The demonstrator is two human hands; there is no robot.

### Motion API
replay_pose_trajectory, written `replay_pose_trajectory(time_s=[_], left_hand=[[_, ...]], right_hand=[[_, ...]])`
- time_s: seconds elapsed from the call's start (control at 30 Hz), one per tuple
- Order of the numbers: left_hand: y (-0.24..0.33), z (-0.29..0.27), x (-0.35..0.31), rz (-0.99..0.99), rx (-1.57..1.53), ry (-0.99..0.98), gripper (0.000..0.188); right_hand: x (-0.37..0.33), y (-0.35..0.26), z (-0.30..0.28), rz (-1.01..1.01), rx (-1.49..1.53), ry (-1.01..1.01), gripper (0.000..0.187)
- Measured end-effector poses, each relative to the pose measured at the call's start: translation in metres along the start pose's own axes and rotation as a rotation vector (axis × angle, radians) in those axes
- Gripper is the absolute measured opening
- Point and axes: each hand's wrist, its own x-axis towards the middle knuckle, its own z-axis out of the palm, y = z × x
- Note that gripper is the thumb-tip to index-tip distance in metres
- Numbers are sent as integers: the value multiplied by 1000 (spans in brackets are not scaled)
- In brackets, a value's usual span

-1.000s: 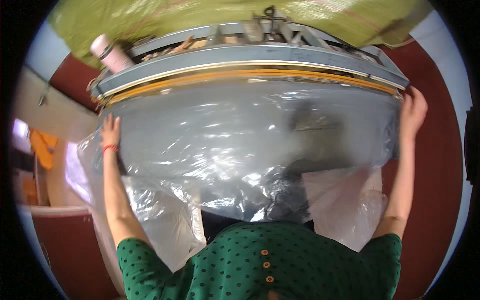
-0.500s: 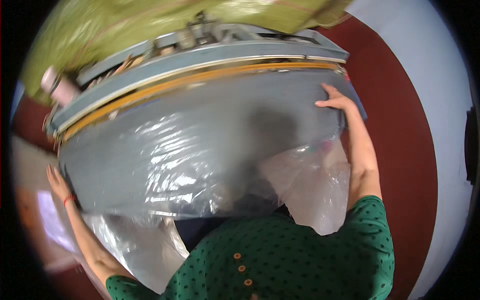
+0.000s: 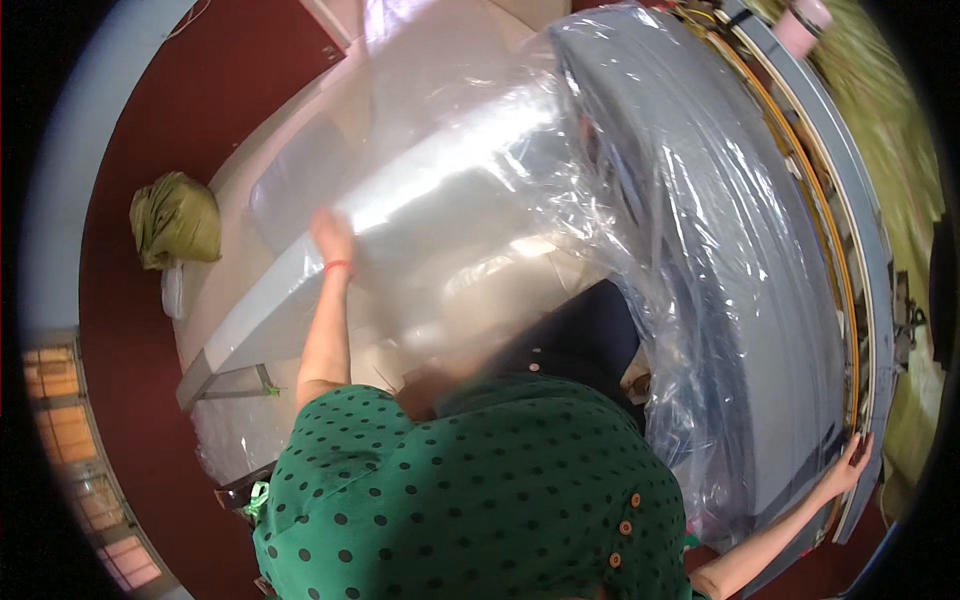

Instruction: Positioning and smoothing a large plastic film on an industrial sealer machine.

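Observation:
My left hand [image 3: 333, 238], red band at its wrist, is at a wide roll of clear plastic film [image 3: 440, 165]. It is blurred, and whether its fingers grip the film I cannot make out. Far to the right, my right hand [image 3: 848, 468] rests by the near end of an orange bar [image 3: 835, 255] on a long bench-like machine, its fingers stretched out and parted. Between the two, a crumpled sheet of clear plastic [image 3: 655, 260] hangs down from the machine's grey padded top [image 3: 730, 180].
The roll's near end sits by a metal stand [image 3: 235, 382] on the left. Beyond it a tied olive sack [image 3: 178, 220] stands near the wall. A pink bottle [image 3: 802, 25] is at the machine's far end, and olive sheeting [image 3: 880, 110] lies along its outer side.
The view has swung left, bringing the roll into sight. My left hand has left the grey top's left end for the roll; my right has moved from the grey top to the orange bar's end.

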Motion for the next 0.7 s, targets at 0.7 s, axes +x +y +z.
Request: replay_pose_trajectory(time_s=[0.7], left_hand=[[202, -74, 39, -132, -1101, -592, 10]], right_hand=[[-32, -95, 64, -62, 217, -348, 22]])
